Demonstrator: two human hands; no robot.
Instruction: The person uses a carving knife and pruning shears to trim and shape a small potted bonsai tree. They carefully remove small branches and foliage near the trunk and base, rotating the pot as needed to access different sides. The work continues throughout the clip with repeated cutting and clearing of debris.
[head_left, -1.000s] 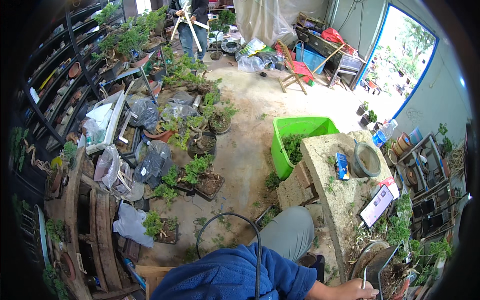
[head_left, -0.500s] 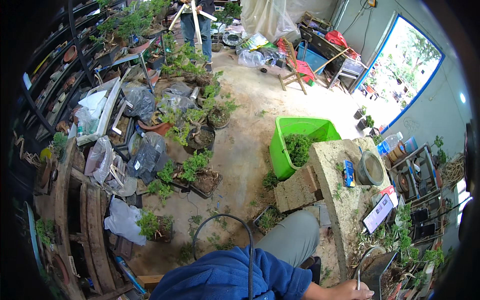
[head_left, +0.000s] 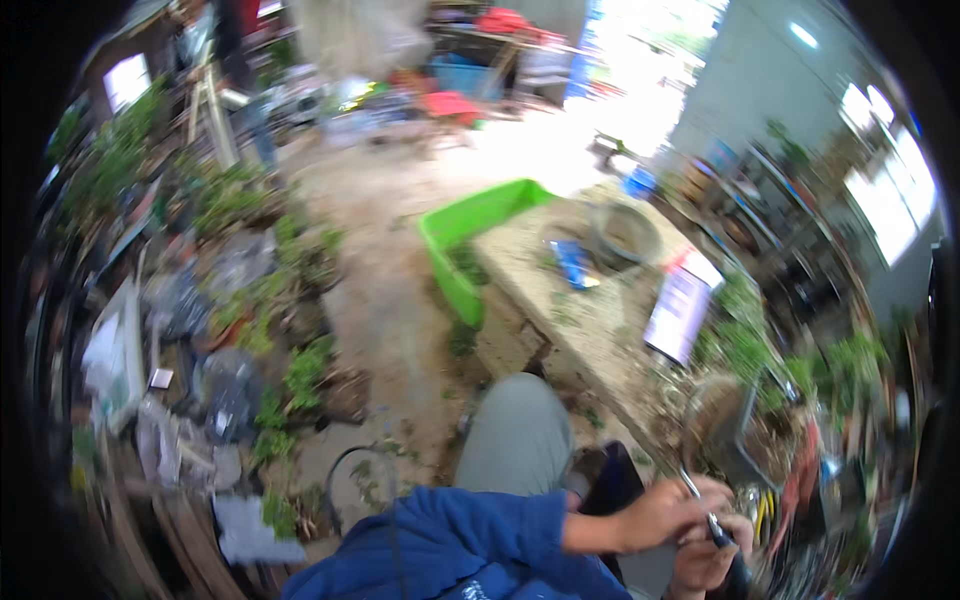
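My left hand, reaching in from a blue sleeve, is closed around the metal part of a slim tool with a curved shaft and dark handle. Just below, my right hand is closed at the handle end of the same tool. Motion blur hides the exact finger positions and the tool's tip. Beyond the hands, a dark-rimmed pot sits tilted at the edge of a pale slab, with soil and roots about it. Green sprigs lie beside the pot.
On the slab are a lit phone, a blue packet and a round grey bowl. A green tub stands behind it. Potted plants and plastic bags crowd the left. Another person stands far left holding pale sticks.
My view has swung right, so the room shifts left in the picture. My right hand has come into view beside my left, at the tool. The picture is now blurred.
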